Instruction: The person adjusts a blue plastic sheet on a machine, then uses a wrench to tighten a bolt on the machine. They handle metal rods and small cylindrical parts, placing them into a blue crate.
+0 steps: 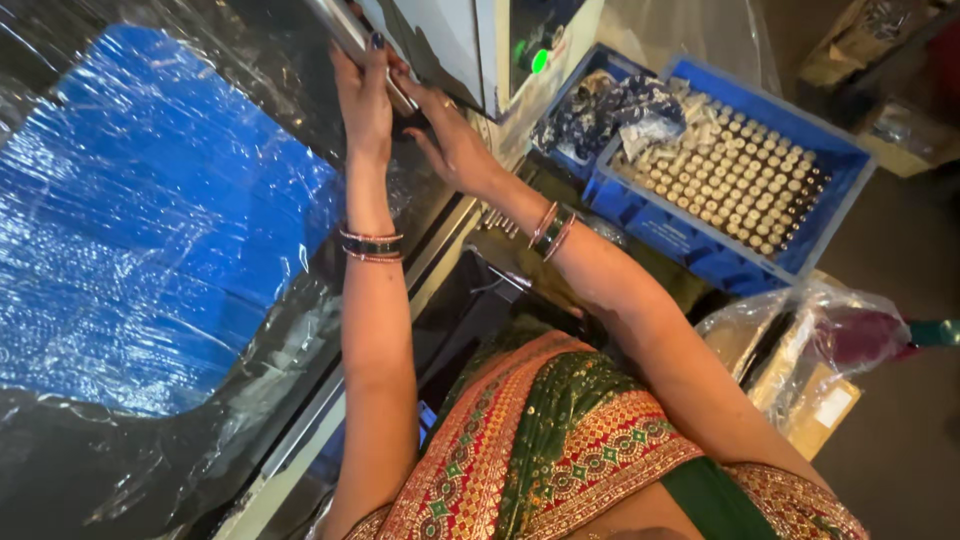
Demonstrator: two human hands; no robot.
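Up at the top we hold a slanting metal bar (345, 30) on the machine, our left hand (365, 95) curled round it, our right hand (450, 140) just beside, lower along its length, fingers (415, 95) half-closed on its lower end.

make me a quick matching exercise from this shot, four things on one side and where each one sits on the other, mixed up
Things:
1. blue crate
2. green light
3. blue sheet under clear plastic
4. plastic bag

Places:
A. far left
B. on the machine by the hands
C. lower right, below the crate
D. upper right, full of small cylinders

Pairs: 1-D, 2-B, 3-A, 4-C
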